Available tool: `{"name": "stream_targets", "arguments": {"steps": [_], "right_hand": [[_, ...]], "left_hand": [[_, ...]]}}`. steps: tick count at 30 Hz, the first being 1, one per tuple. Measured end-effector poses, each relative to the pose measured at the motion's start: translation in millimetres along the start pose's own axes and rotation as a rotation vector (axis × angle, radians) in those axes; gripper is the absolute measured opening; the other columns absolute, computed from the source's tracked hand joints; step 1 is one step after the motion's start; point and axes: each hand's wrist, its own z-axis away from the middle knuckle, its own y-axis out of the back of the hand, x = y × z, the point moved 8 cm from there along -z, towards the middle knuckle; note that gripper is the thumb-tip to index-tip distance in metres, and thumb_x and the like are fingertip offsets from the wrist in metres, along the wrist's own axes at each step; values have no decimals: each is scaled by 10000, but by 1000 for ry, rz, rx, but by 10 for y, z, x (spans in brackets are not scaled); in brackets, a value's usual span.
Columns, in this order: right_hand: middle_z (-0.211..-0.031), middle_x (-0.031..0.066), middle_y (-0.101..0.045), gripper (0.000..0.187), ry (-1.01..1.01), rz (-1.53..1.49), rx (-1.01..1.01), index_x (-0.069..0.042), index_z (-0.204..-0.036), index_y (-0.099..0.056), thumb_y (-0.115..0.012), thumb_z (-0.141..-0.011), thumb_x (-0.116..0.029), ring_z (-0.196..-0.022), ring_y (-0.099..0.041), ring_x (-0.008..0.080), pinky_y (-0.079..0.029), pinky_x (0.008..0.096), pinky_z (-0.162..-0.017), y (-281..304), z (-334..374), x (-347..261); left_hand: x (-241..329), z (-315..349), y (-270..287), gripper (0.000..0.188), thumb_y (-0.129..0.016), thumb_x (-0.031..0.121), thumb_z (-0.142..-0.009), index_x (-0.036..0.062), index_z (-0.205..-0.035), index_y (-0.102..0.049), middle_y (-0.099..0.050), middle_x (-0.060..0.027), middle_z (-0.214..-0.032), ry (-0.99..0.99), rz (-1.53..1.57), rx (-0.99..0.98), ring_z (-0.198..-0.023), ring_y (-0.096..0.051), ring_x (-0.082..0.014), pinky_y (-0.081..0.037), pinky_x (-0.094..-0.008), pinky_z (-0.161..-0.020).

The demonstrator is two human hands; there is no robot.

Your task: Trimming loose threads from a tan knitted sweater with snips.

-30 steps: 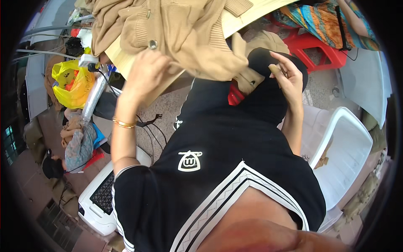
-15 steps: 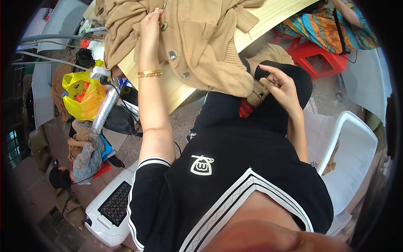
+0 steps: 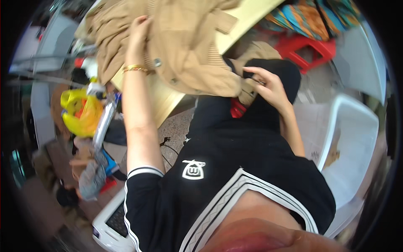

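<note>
The pale wooden surface [image 3: 168, 98] ran diagonally across the upper view, its edge above a speckled floor. A tan knitted cardigan [image 3: 184, 46] lay heaped on it (buttons visible near the lower hem), one end hanging off the edge toward the lap. The left hand [image 3: 137, 35] was pressed into the cardigan's upper folds, fingers closed on the cloth, a gold bangle [image 3: 135, 68] on the wrist. The right hand [image 3: 268, 86] pinched the hanging end against the dark trousers. A white plastic chair [image 3: 357, 138] stood to the right, a red stool [image 3: 308, 46] beyond, a yellow bag [image 3: 79, 111] at left.
</note>
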Motion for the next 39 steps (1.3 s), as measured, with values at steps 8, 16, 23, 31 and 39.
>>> {"name": "stream_targets", "arguments": {"steps": [8, 16, 23, 31, 39], "right_hand": [[-1011, 115, -737, 385, 36, 10, -90, -112, -1227, -687, -665, -844, -138, -914, -700, 270, -531, 376, -779, -201, -33, 41], [-1120, 103, -743, 380, 97, -159, -79, -52, -1231, -675, -633, -854, -75, -984, -709, 174, -540, 322, -856, -252, 136, 42], [-805, -13, -644, 544, 23, -157, -82, -26, -1318, -639, -511, -801, 84, -679, -517, 31, -443, 205, -641, 28, 89, -213], [-761, -14, -523, 624, 247, -74, -13, -103, -1385, -602, -780, -790, -41, -652, -494, 56, -428, 214, -616, -220, -244, -580], [-908, 55, -618, 458, 561, 141, -52, -27, -1285, -612, -765, -854, -49, -824, -600, 174, -490, 277, -767, -574, -712, -1152]], "left_hand": [[543, 712, -407, 563, -564, 256, -981, 7, -1472, -444, -444, -166, -1529, 149, 72, -110, -1362, -470, -295, -411, -402, -1122], [402, -57, -148, 393, -645, 157, -951, -39, -1285, -580, -646, -186, -1186, -91, -93, -146, -1049, -642, -230, -541, -362, -879], [888, 1601, -530, 395, -698, 23, -903, -11, -1287, -609, -725, -60, -971, 81, 147, -547, -765, -674, -80, -534, -217, -664], [612, 2159, -517, 404, -659, -99, -911, -33, -1266, -478, -678, -132, -1095, -49, 469, -281, -993, -684, -146, -560, -240, -863], [332, 2200, -410, 359, -675, -70, -919, -63, -1262, -572, -675, -151, -1177, -110, 581, 2, -1031, -680, -158, -541, -265, -928]]}}
